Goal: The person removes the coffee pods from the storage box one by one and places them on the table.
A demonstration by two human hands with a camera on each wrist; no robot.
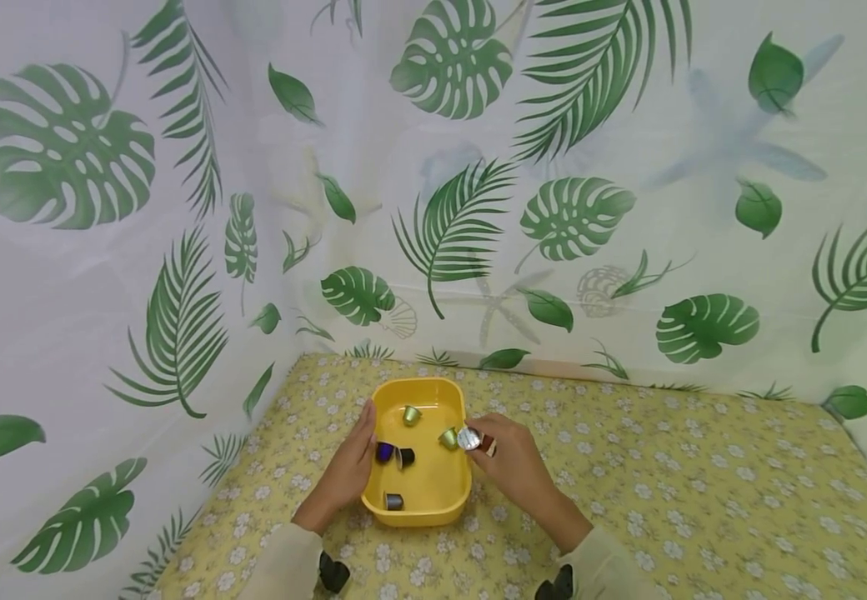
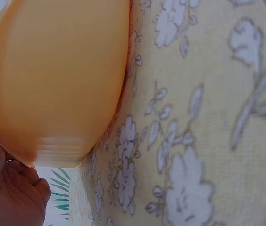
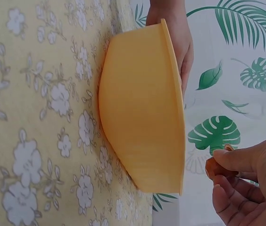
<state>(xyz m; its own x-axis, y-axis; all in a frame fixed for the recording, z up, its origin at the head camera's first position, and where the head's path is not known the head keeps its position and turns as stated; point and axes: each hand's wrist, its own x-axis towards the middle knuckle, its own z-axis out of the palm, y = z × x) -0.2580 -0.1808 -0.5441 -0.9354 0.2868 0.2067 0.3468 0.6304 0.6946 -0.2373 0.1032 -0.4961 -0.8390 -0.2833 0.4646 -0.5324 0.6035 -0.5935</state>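
A yellow plastic tub point(image 1: 426, 518) stands on the cloth. My left hand point(image 1: 347, 462) grips its left rim; in the left wrist view the fingers point(image 2: 27, 188) curl at the tub's outer wall. Over the right rim, my right hand point(image 1: 512, 454) pinches a brown coffee capsule point(image 3: 221, 168) between thumb and fingers. A round silver lid point(image 1: 468, 438) shows right at those fingertips. Inside the tub lie two green capsules, one point(image 1: 412, 415) towards the back and one point(image 1: 448, 437) by the right wall. A purple capsule point(image 1: 384, 452), a black capsule point(image 1: 405, 457) and a grey capsule point(image 1: 393, 502) lie nearer the left wall.
A yellow floral cloth point(image 1: 674, 500) covers the table. Behind it and to the left hang white sheets point(image 1: 373, 217) printed with green leaves. Dark wrist devices point(image 1: 333, 572) sit by both sleeves.
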